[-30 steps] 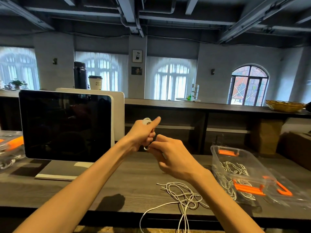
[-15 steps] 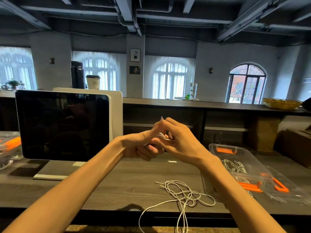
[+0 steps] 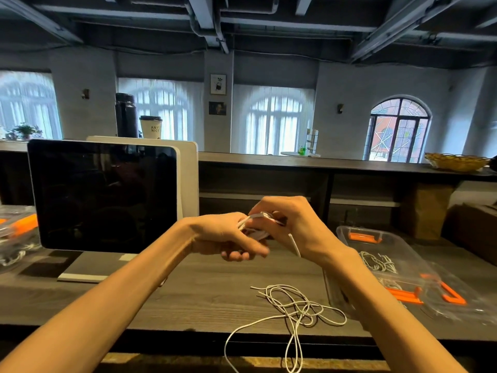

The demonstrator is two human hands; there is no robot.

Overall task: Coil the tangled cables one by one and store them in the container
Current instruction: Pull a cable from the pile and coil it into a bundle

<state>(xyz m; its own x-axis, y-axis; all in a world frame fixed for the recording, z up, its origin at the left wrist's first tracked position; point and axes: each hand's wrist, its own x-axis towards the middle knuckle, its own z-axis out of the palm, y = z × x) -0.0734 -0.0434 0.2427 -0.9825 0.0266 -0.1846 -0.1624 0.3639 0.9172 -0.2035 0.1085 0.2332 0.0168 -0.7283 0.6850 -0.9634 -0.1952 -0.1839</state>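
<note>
Both hands meet above the wooden desk (image 3: 188, 297) and hold one white cable (image 3: 254, 224) between them. Left hand (image 3: 226, 235): fingers curled under and around the wound loops of the cable, palm turned toward the right hand. Right hand (image 3: 295, 227): fingers bent over the top of the same loops, pressing them against the left hand; a short free end of the cable (image 3: 294, 244) hangs down from below its palm. How many turns the bundle has cannot be told, since the fingers cover most of it.

Below the grip and slightly to its right, a second white cable (image 3: 293, 308) lies tangled on the desk, with two strands running over the near edge and out of view. To the right of the grip, beyond the right forearm, stands a clear plastic container (image 3: 357, 232) with orange latches; white cables (image 3: 376, 262) lie inside it. Its clear lid (image 3: 457, 305), also with orange clips, rests just beside it on the far right.

To the left of the grip stands a dark-screened monitor (image 3: 102, 195) on a flat white base. At the far left edge, another clear container (image 3: 13, 232) with an orange part is partly visible. Behind the grip runs a raised shelf carrying a black flask (image 3: 125, 114), a paper cup (image 3: 150, 127) and, far right, a woven basket (image 3: 457, 161).
</note>
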